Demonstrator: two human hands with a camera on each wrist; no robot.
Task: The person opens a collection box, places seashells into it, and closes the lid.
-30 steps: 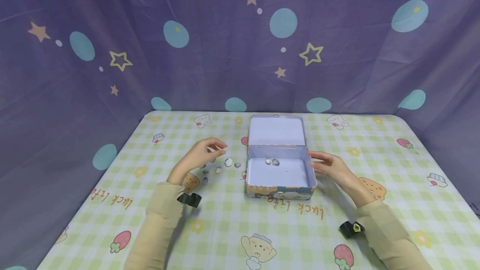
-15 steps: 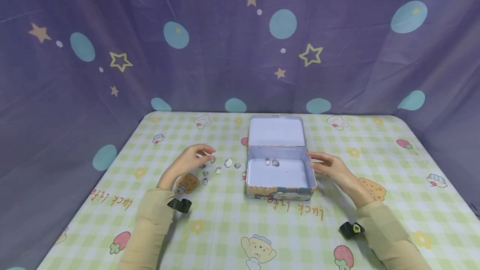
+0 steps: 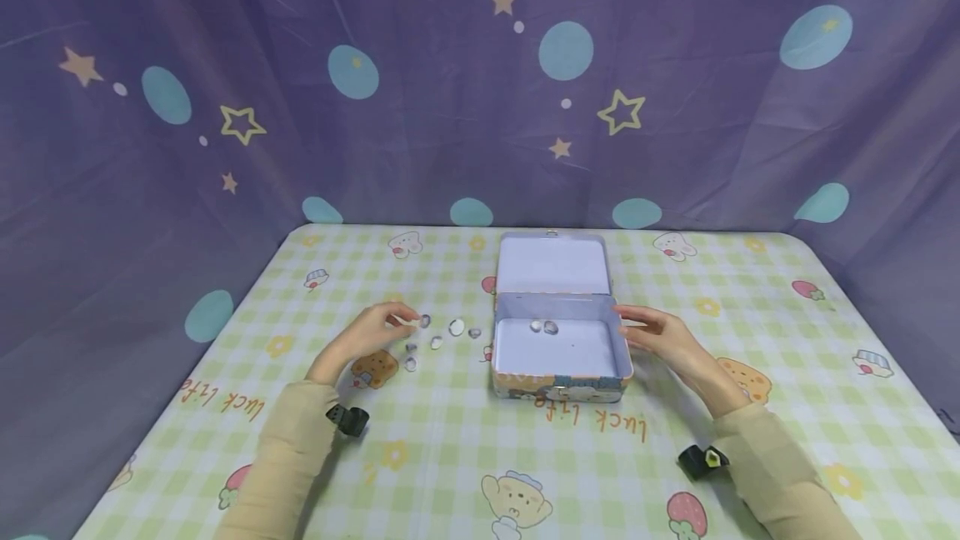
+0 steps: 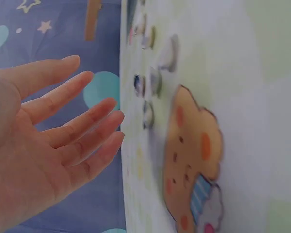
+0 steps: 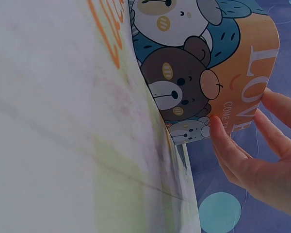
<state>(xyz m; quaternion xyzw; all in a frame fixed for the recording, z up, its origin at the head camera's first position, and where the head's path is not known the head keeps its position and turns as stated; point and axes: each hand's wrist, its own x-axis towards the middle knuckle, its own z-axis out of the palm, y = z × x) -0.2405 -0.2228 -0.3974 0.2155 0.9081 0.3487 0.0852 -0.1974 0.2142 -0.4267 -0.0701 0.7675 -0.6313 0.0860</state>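
Several small, pale purplish pieces that look like polished stones (image 3: pixel 457 327) lie scattered on the table, left of an open tin box (image 3: pixel 558 352). My left hand (image 3: pixel 371 332) is just over the left side of this group, its fingertips close to one piece (image 3: pixel 425 321). In the left wrist view the left hand's fingers are loosely extended and hold nothing. Two more pieces (image 3: pixel 551 327) sit inside the tin near its back wall. My right hand (image 3: pixel 663 336) touches the tin's right wall with its fingertips. The right wrist view shows them at the printed bear side (image 5: pixel 208 73).
The tin's hinged lid (image 3: pixel 552 263) lies back behind it. A green checked tablecloth (image 3: pixel 442 457) with printed cartoons covers the table. A purple curtain (image 3: pixel 420 140) hangs behind. Dark wrist devices (image 3: pixel 348 419) show below both cuffs.
My left hand has moved left and lower, toward the left side of the scattered pieces. The right hand stays at the tin, and the two pieces inside lie as before.
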